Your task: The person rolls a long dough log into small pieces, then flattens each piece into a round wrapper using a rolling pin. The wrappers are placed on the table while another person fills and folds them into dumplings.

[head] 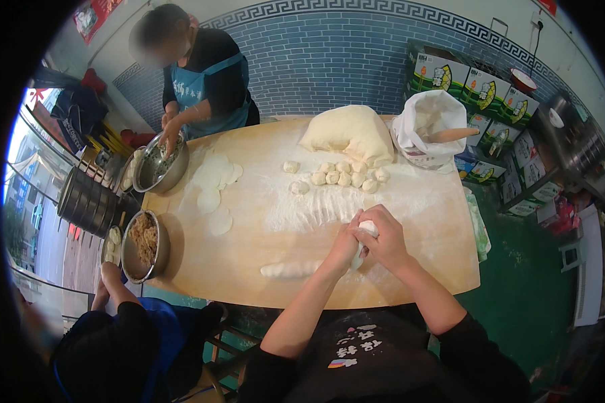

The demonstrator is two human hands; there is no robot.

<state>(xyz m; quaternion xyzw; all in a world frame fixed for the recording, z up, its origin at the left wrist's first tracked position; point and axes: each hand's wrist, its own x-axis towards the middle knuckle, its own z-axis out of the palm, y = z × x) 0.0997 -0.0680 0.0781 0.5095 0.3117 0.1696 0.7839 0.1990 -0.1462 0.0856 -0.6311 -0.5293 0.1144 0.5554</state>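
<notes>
My left hand (344, 247) and my right hand (387, 237) meet above the floured wooden table (423, 262). Both are closed around one piece of white dough (368, 227); its rounded top shows between the fingers, and a bit of it shows below them. How much lies inside my palms is hidden. A thick dough roll (287, 270) rests on the table left of my forearm, its right end covered by the arm. Beyond my hands sit several small dough lumps (344, 178) in a cluster. Behind them stands a large mound of dough (350, 131).
A flour sack (418, 156) with a wooden-looking handle (451, 135) stands back right. Flat dough wrappers (209, 199) lie left. Metal bowls of filling (162, 254) (180, 169) line the left edge. One co-worker (212, 75) reaches into the far bowl; another (131, 342) sits near left.
</notes>
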